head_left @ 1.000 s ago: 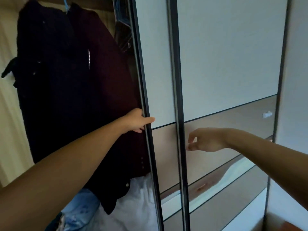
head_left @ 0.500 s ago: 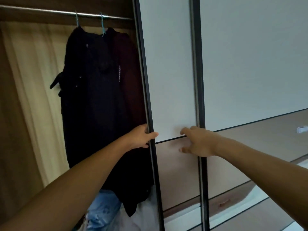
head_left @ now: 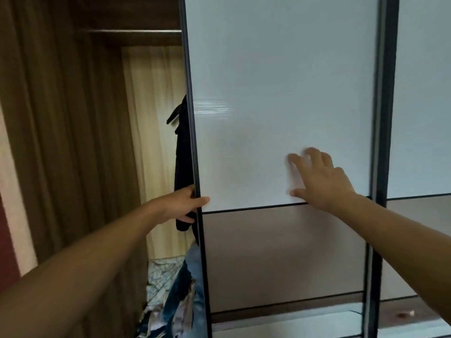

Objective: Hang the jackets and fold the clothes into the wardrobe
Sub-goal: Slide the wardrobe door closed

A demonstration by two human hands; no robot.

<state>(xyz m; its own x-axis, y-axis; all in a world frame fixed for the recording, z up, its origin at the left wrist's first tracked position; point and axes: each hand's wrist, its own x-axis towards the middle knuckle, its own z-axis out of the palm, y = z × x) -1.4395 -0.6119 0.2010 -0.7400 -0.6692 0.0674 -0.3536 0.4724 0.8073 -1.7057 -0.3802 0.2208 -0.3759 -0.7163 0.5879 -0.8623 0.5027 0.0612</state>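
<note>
1. Cream pleated fabric curtain (head_left: 156, 132): hangs in vertical folds, left of centre, and reaches down to item 2.
2. Pale sheet with a dark crackle-line pattern (head_left: 162, 272): lies low at the curtain's foot, rumpled. What kind of cloth it is cannot be told.
3. Brown, vertically streaked tall surface (head_left: 63, 147): borders the curtain's left side along a straight edge. Wood panel or drape, unclear.
4. Pale pinkish slanting strip (head_left: 17, 203): runs along the brown surface's left edge.
5. Dark red flat surface (head_left: 6, 252): at the far left margin, adjoining the strip.
</note>
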